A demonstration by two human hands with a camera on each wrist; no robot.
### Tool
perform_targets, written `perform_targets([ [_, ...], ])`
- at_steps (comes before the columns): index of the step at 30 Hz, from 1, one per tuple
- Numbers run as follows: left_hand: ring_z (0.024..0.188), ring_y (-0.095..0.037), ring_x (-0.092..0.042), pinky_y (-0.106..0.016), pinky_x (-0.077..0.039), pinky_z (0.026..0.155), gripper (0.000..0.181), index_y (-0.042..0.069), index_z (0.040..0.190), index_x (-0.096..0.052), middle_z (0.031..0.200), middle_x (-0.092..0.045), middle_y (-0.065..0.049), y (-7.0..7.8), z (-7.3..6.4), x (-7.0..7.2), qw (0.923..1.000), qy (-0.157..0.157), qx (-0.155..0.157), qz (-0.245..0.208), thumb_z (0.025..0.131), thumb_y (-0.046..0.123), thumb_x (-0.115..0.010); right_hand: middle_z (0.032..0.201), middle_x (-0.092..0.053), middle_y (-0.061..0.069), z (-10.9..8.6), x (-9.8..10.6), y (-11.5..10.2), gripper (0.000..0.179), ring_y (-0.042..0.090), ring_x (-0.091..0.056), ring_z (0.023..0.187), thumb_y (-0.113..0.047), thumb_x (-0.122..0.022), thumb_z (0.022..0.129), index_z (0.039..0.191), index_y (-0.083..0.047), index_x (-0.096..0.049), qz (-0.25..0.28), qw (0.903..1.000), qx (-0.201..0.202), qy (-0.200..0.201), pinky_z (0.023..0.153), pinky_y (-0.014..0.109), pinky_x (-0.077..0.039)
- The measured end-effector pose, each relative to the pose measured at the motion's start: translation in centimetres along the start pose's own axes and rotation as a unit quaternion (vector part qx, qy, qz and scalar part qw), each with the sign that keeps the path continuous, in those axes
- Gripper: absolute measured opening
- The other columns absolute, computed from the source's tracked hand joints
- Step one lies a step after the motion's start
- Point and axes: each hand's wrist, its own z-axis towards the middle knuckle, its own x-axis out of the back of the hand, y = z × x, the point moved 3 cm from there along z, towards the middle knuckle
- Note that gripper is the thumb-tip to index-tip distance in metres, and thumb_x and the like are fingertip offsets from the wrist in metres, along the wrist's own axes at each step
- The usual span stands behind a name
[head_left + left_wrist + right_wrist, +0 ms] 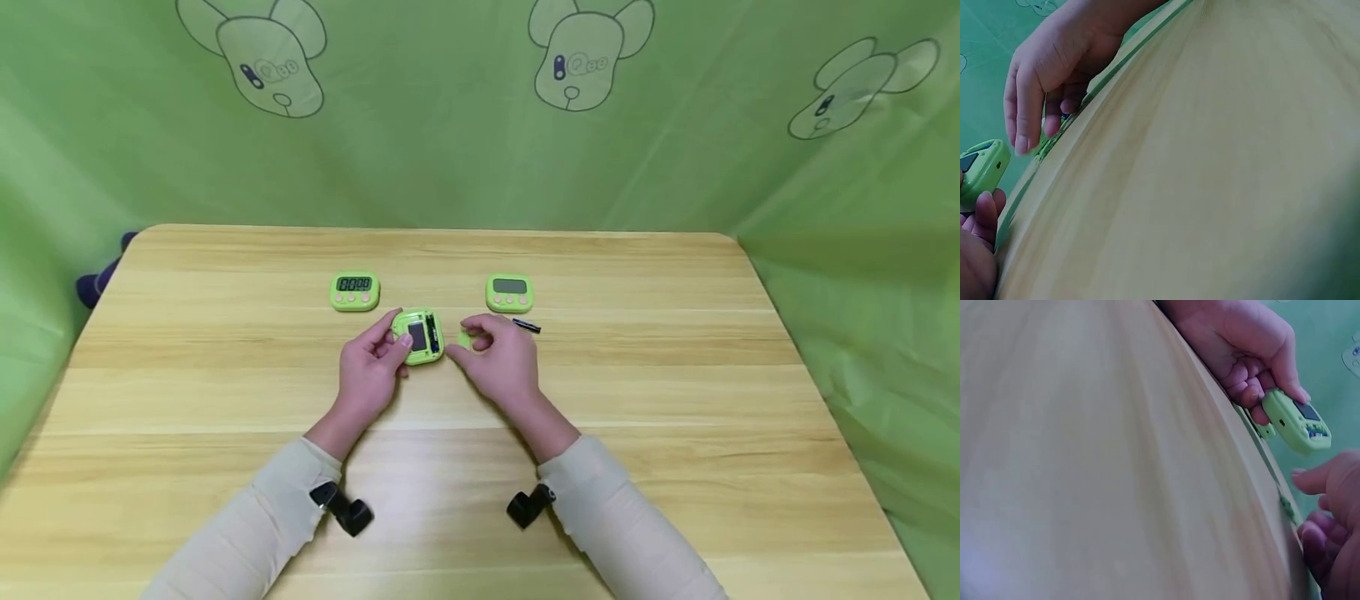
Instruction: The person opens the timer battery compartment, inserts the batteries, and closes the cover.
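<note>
Hanging behind and beside everything, green cloth (427, 171) made tall walls, with big-eared animal faces (579, 37) drawn on it. In front stood a wide table (675, 375) with a light wood top. Pale sleeves (240, 521) reached over it from the near side.

The left grip (367, 365) was curled around a green timer (422, 338), thumb on its back and fingers at its edge. It held the timer over the table, back side up. The right grip (504, 358) was just beside it, fairly wide, with the thumb apart from the bent fingers. A small black camera (352, 515) sat by each wrist.

Farther back on the table, two more green timers lay face up, well apart. The left timer (355, 292) showed zeros over three pink buttons. The right timer (510, 293) had a plain gray screen. The held timer's back had a dark square (417, 333) and, beside it, a long slot (432, 332). A little green piece (464, 340) showed between the right thumb and fingers, but whether they touched it was too hard to tell. One thin black battery (527, 325) lay on the table near the right timer.
</note>
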Motion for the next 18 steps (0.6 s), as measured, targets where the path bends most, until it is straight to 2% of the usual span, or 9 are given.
perform_targets([
  [3, 0.053, -0.017, -0.055, -0.027, -0.055, 0.049, 0.043, -0.003, 0.135, -0.059, 0.084, -0.057, -0.013, 0.0, 0.0, 0.1, 1.0, -0.004, -0.002, -0.003, 0.093, -0.004, -0.067, 0.09, -0.07, -0.003, 0.1, -0.1, -0.4, 0.035, 0.007, -0.061, 0.072, -0.021, -0.091, 0.074, 0.104, -0.013, -0.076, -0.046, 0.9984, -0.017, -0.03, 0.069, 0.028, -0.052],
  [5, 0.054, -0.018, -0.056, -0.027, -0.055, 0.049, 0.044, -0.003, 0.136, -0.058, 0.084, -0.057, -0.014, 0.0, 0.1, 0.0, 1.0, -0.009, -0.002, -0.003, 0.093, -0.003, -0.068, 0.094, -0.07, -0.002, 0.2, -0.1, -0.4, 0.037, 0.008, -0.063, 0.072, -0.014, -0.091, 0.073, 0.106, -0.012, -0.075, -0.028, 0.9975, -0.041, -0.051, 0.07, 0.027, -0.054],
  [7, 0.054, -0.019, -0.056, -0.028, -0.055, 0.049, 0.044, -0.003, 0.136, -0.058, 0.084, -0.058, -0.014, 0.0, 0.1, 0.0, 0.9999, -0.013, 0.001, -0.002, 0.093, -0.003, -0.068, 0.098, -0.071, -0.001, 0.3, 0.0, -0.4, 0.038, 0.01, -0.066, 0.073, -0.006, -0.091, 0.072, 0.106, -0.01, -0.075, 0.015, 0.9949, -0.073, -0.067, 0.07, 0.027, -0.057],
  [10, 0.055, -0.023, -0.056, -0.03, -0.056, 0.05, 0.045, -0.005, 0.136, -0.057, 0.084, -0.058, -0.014, 0.1, 0.0, 0.0, 0.9999, -0.016, 0.005, 0.004, 0.093, -0.005, -0.067, 0.092, -0.071, 0.002, 0.3, 0.2, -0.2, 0.033, 0.014, -0.066, 0.075, -0.002, -0.088, 0.074, 0.104, -0.007, -0.074, 0.075, 0.9882, -0.107, -0.08, 0.07, 0.027, -0.058],
  [14, 0.055, -0.029, -0.056, -0.033, -0.057, 0.051, 0.045, -0.009, 0.136, -0.054, 0.082, -0.058, -0.015, 1.6, -0.2, 0.0, 0.9997, -0.019, 0.008, 0.014, 0.092, -0.008, -0.065, 0.084, -0.071, 0.006, 0.3, 0.4, 0.2, 0.022, 0.017, -0.066, 0.075, -0.002, -0.083, 0.08, 0.101, -0.002, -0.075, 0.148, 0.9817, -0.102, -0.062, 0.069, 0.027, -0.058],
  [16, 0.055, -0.03, -0.056, -0.034, -0.057, 0.052, 0.044, -0.012, 0.135, -0.053, 0.082, -0.057, -0.017, 2.5, -0.4, -0.1, 0.9995, -0.023, 0.008, 0.019, 0.092, -0.009, -0.064, 0.083, -0.071, 0.008, 0.3, 0.4, 0.3, 0.02, 0.016, -0.066, 0.074, 0.0, -0.081, 0.082, 0.101, 0.001, -0.074, 0.203, 0.9727, -0.101, -0.051, 0.069, 0.026, -0.058],
  [18, 0.055, -0.029, -0.056, -0.032, -0.057, 0.052, 0.044, -0.013, 0.134, -0.053, 0.081, -0.057, -0.019, 3.4, -0.6, -0.2, 0.9994, -0.026, 0.008, 0.02, 0.092, -0.01, -0.064, 0.084, -0.071, 0.01, 0.2, 0.3, 0.4, 0.021, 0.016, -0.066, 0.073, 0.004, -0.078, 0.083, 0.104, 0.005, -0.073, 0.269, 0.9559, -0.108, -0.049, 0.068, 0.027, -0.059],
])
